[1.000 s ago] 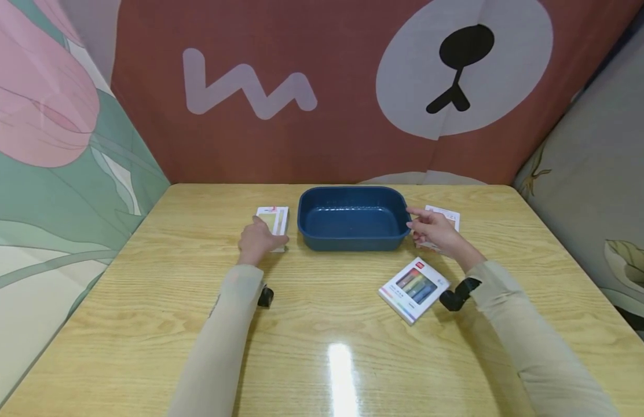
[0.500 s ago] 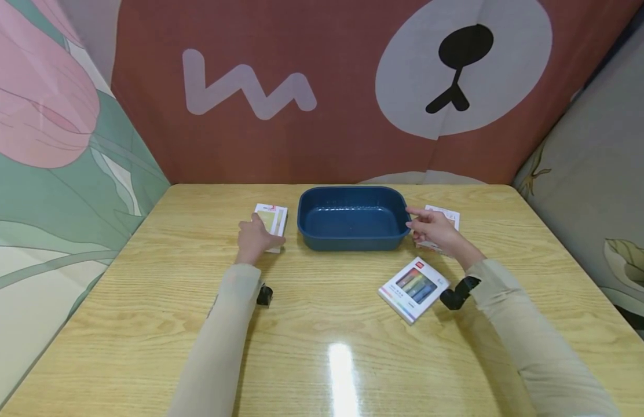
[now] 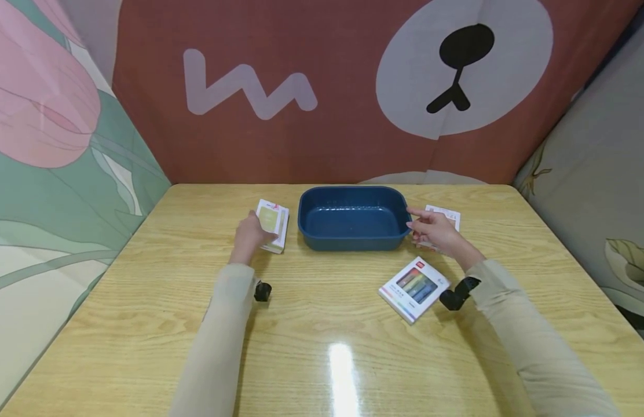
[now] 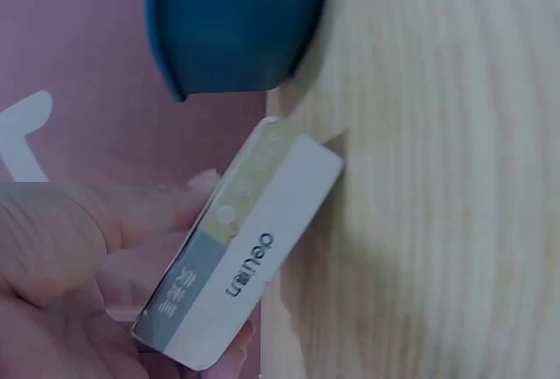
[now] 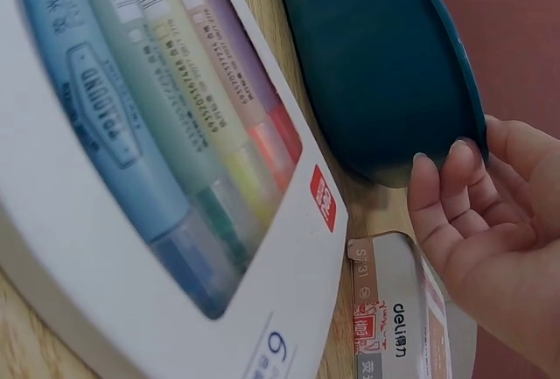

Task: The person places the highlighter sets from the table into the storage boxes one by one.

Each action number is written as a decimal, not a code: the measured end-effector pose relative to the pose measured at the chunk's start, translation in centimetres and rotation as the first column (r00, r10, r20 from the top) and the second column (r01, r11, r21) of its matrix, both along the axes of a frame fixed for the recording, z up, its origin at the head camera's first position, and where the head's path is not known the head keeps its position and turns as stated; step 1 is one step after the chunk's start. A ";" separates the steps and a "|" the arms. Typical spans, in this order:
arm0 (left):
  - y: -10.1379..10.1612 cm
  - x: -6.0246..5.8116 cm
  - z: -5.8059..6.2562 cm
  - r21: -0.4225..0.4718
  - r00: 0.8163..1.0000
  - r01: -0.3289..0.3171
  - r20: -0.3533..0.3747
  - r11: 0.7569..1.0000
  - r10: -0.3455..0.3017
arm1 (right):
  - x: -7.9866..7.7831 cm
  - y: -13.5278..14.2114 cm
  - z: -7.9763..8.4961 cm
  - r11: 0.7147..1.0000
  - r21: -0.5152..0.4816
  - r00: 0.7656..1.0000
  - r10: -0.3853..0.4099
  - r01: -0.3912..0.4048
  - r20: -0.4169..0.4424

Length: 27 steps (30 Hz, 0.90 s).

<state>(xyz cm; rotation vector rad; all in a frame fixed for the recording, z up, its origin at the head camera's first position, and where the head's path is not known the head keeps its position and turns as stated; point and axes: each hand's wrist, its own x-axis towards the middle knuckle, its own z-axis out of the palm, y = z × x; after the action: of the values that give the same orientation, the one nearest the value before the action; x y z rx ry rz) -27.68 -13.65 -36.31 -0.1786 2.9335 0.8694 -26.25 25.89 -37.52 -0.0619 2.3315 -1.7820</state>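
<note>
My left hand [image 3: 251, 234] grips a white and yellow-green highlighter box [image 3: 272, 223] to the left of a blue plastic basin [image 3: 351, 244]. In the left wrist view the box [image 4: 254, 248] is tilted, one corner close to the wood, its deli label facing the camera. My right hand [image 3: 434, 231] touches the basin's right end with relaxed fingertips [image 5: 423, 165] against the outer wall near the rim. Partly hidden beneath that hand lies another deli box [image 3: 449, 215]. Nearer to me, a white windowed box of coloured highlighters [image 3: 416, 289] lies slanted.
The light wooden table [image 3: 311, 324] ends at a wall covered by a brown cartoon cloth [image 3: 280, 150]. Printed fabric panels flank it on both sides. Black wrist cameras [image 3: 262, 291] sit below each hand.
The left hand has shifted slightly left, and the highlighter box in it has turned and tilted. The right hand, the basin and the other boxes keep their places.
</note>
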 end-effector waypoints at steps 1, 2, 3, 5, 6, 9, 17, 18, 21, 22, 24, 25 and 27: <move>-0.1 0.0 0.1 0.008 1.000 0.009 -0.006 1.000 -0.009 | 0.0 0.0 0.0 1.000 -0.002 1.000 0.000 0.000 0.000; -0.2 -0.1 0.2 0.022 1.000 0.016 -0.015 1.000 -0.016 | 0.0 0.0 0.0 1.000 -0.003 1.000 0.000 0.000 -0.001; -0.3 -0.1 0.3 0.037 1.000 0.024 -0.020 0.999 -0.023 | 0.0 0.1 0.0 1.000 -0.001 1.000 -0.001 0.001 0.001; -0.6 -0.1 0.5 0.081 0.999 0.038 -0.022 0.996 -0.037 | 0.0 0.1 0.1 1.000 -0.001 1.000 0.000 0.001 0.007; -0.7 -0.1 0.6 0.112 0.999 0.043 -0.016 0.993 -0.041 | 0.0 0.1 0.1 1.000 0.002 1.000 0.003 -0.003 0.007; -1.0 0.1 1.2 0.203 0.999 0.044 0.022 0.978 -0.049 | 0.0 0.1 0.2 1.000 -0.003 1.000 0.004 -0.004 0.016; -1.9 0.3 1.6 0.408 0.988 0.020 0.133 0.913 -0.081 | 0.0 0.1 0.2 1.000 -0.010 1.000 0.020 -0.020 0.018; -2.1 0.2 1.5 0.432 0.987 0.036 0.126 0.901 -0.100 | 0.0 0.1 0.2 1.000 -0.010 1.000 0.018 -0.018 0.019; -2.3 0.2 1.3 0.474 0.981 0.045 0.144 0.879 -0.127 | 0.1 0.1 0.2 1.000 -0.010 1.000 0.017 -0.017 0.018; -2.3 0.2 1.3 0.491 0.980 0.038 0.153 0.870 -0.129 | 0.1 0.1 0.2 1.000 -0.011 1.000 0.019 -0.018 0.016; -2.3 0.3 1.3 0.523 0.978 0.023 0.167 0.852 -0.129 | 0.1 0.1 0.2 1.000 -0.018 1.000 0.016 -0.015 0.018; -2.1 0.4 1.5 0.522 0.976 0.003 0.184 0.853 -0.116 | 0.1 0.1 0.2 1.000 -0.022 1.000 0.018 -0.017 0.018; -2.1 0.5 1.6 0.538 0.976 -0.010 0.189 0.843 -0.109 | 0.1 0.2 0.2 0.999 -0.029 1.000 0.024 -0.023 0.018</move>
<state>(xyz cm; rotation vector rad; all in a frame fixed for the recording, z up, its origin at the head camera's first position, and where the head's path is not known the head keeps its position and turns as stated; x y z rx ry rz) -27.14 -15.75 -34.74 -0.1430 2.3703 1.5129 -26.18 26.06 -37.35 -0.0765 2.2829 -1.7980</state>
